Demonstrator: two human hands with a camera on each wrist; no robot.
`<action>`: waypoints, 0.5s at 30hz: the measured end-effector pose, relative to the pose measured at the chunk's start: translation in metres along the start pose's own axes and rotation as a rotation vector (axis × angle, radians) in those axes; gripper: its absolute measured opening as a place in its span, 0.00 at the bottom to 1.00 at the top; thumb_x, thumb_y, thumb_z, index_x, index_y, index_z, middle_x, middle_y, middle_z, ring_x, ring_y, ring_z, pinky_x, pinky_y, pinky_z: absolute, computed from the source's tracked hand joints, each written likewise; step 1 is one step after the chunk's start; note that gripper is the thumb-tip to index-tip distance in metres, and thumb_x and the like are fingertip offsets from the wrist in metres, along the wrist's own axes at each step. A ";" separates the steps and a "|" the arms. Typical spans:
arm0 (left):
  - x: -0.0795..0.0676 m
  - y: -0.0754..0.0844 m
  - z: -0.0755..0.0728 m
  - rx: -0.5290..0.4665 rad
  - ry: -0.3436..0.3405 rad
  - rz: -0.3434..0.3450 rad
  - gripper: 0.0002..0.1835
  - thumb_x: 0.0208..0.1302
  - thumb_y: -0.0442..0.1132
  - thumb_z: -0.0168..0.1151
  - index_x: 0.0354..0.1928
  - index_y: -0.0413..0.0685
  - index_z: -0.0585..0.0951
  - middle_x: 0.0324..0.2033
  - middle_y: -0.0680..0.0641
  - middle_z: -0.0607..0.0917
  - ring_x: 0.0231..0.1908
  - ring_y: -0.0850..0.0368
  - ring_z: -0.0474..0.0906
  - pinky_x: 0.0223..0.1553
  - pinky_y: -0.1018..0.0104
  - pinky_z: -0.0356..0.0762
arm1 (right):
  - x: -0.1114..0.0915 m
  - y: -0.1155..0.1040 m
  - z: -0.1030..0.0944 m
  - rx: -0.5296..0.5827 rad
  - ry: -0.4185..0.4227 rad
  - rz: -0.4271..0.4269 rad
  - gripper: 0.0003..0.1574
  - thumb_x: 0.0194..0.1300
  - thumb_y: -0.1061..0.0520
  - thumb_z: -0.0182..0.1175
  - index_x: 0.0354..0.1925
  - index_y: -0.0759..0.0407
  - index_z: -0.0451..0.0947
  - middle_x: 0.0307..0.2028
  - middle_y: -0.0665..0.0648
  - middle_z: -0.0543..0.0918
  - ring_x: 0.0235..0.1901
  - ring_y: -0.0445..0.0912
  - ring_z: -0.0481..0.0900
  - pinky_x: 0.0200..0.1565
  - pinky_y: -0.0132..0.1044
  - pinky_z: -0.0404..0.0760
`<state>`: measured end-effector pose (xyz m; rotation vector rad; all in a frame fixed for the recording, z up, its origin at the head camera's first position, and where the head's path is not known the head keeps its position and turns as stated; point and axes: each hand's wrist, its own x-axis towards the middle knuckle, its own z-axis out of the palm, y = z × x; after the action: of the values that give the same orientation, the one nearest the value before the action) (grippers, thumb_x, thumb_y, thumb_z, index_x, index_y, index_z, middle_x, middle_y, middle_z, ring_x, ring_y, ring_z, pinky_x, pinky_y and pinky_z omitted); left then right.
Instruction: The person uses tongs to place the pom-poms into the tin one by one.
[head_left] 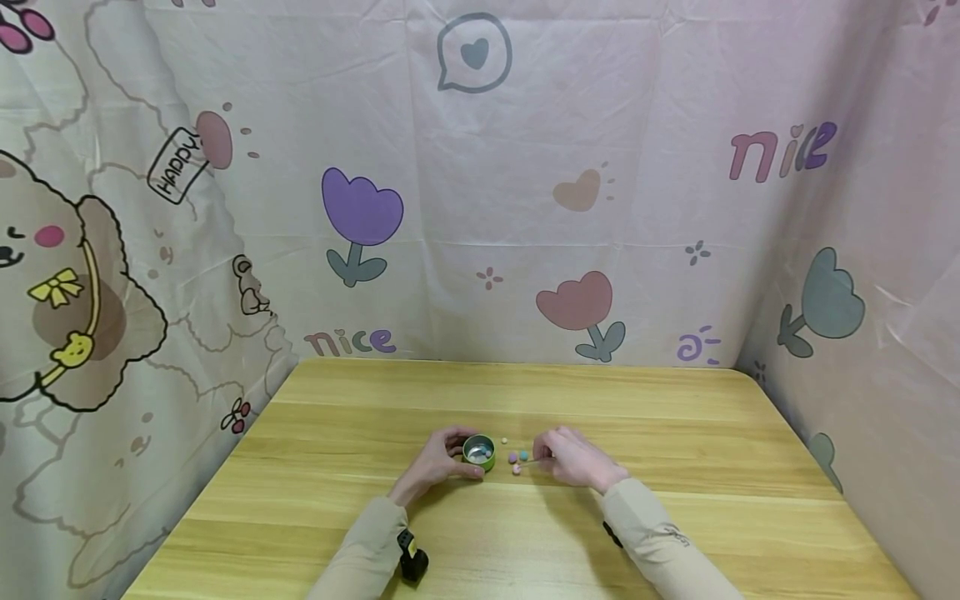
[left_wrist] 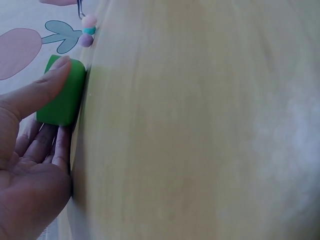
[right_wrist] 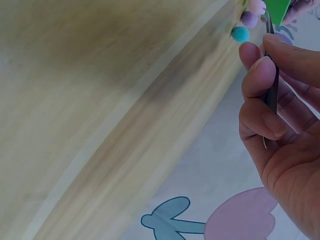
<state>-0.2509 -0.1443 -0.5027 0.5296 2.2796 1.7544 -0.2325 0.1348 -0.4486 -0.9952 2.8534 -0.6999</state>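
Observation:
Thumb and fingers of my left hand (head_left: pixel 441 457) hold a small round green tin (left_wrist: pixel 64 97) with a silvery inside. In the head view a small pale ball (head_left: pixel 487 454) shows inside it. My right hand (head_left: pixel 573 458) pinches dark tweezers (right_wrist: pixel 272 87) with a bent tip, pointing left toward the tin. At that tip is a pink ball (head_left: pixel 517 470); I cannot tell whether the tweezers grip it. Close by lie a purple ball (head_left: pixel 513 457) and a teal ball (right_wrist: pixel 240 34). A pale yellowish ball (head_left: pixel 505 441) sits a little farther back.
The hands work above a wooden table (head_left: pixel 315 483) with light grain. A printed cloth (head_left: pixel 480 167) hangs behind it and along both sides. Each sleeve has a dark device at the wrist, the left one (head_left: pixel 412 558) being the plainer to see.

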 end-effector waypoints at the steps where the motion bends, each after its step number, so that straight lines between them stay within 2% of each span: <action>1: 0.000 0.000 0.000 0.000 0.001 -0.001 0.35 0.50 0.29 0.78 0.61 0.30 0.74 0.57 0.31 0.80 0.56 0.43 0.79 0.61 0.54 0.79 | 0.000 0.000 -0.001 0.013 0.001 -0.002 0.07 0.60 0.69 0.65 0.29 0.59 0.82 0.28 0.51 0.84 0.27 0.36 0.73 0.32 0.28 0.77; 6: 0.000 -0.001 0.000 -0.006 0.000 -0.001 0.35 0.50 0.29 0.78 0.62 0.30 0.74 0.57 0.31 0.80 0.55 0.44 0.79 0.61 0.51 0.78 | 0.001 0.001 -0.004 0.068 0.004 -0.010 0.06 0.61 0.70 0.63 0.33 0.62 0.84 0.30 0.55 0.86 0.27 0.37 0.74 0.32 0.28 0.78; 15: 0.000 0.000 0.000 0.007 0.005 -0.007 0.35 0.50 0.29 0.78 0.62 0.31 0.74 0.57 0.31 0.80 0.56 0.43 0.79 0.63 0.48 0.77 | 0.005 0.001 -0.007 0.095 0.015 0.003 0.04 0.63 0.66 0.63 0.36 0.62 0.84 0.31 0.49 0.85 0.29 0.35 0.76 0.34 0.28 0.78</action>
<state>-0.2507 -0.1444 -0.5029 0.5188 2.2888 1.7472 -0.2387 0.1352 -0.4417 -0.9760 2.8040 -0.8367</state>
